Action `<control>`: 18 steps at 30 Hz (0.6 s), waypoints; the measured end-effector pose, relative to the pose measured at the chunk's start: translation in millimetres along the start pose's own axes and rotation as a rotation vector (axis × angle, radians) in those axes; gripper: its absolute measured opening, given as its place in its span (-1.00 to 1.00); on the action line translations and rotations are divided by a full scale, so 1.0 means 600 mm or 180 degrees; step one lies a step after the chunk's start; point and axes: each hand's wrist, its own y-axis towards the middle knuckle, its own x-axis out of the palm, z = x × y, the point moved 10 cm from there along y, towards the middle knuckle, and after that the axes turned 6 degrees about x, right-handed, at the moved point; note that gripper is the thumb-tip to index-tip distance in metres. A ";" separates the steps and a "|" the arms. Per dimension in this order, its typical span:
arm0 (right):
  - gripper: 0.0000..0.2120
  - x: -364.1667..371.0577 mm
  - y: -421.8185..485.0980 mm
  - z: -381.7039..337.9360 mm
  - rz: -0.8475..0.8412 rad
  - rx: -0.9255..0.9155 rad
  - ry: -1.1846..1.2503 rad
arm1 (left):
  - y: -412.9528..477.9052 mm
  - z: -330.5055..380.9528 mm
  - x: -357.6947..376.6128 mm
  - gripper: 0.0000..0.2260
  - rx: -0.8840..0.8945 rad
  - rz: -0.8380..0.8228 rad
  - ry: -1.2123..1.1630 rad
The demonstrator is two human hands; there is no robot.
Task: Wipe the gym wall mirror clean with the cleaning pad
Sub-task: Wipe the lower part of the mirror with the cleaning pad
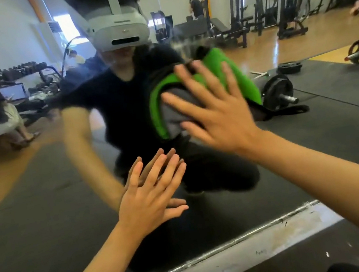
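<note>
Against the large glass gym wall mirror (pixel 43 206), above its scuffed metal bottom edge (pixel 217 252), a green and grey padded cleaning pad (pixel 199 89) is pressed flat by the right hand (pixel 215 115), whose fingers are spread straight over the pad's back. Lower on the mirror and left of the pad, the left hand (pixel 151 197) is laid flat on the glass with straight fingers, holding nothing. The wiping step is judged to be under way. A hazy smear is seen above the pad, so the next pass should be carried upward under even pressure.
</note>
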 end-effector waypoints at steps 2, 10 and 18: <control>-0.45 0.001 -0.027 0.078 -0.0048 0.0494 -0.0090 | 0.004 -0.001 0.000 -0.08 -0.0007 -0.0013 -0.0066; -0.50 -0.026 0.109 -0.105 0.0163 0.0014 0.0143 | 0.002 0.002 -0.003 -0.08 0.0017 -0.0088 -0.0132; -0.47 -0.028 0.005 0.121 0.0271 0.1337 -0.0114 | -0.002 0.003 0.002 -0.13 0.0065 -0.0125 -0.0009</control>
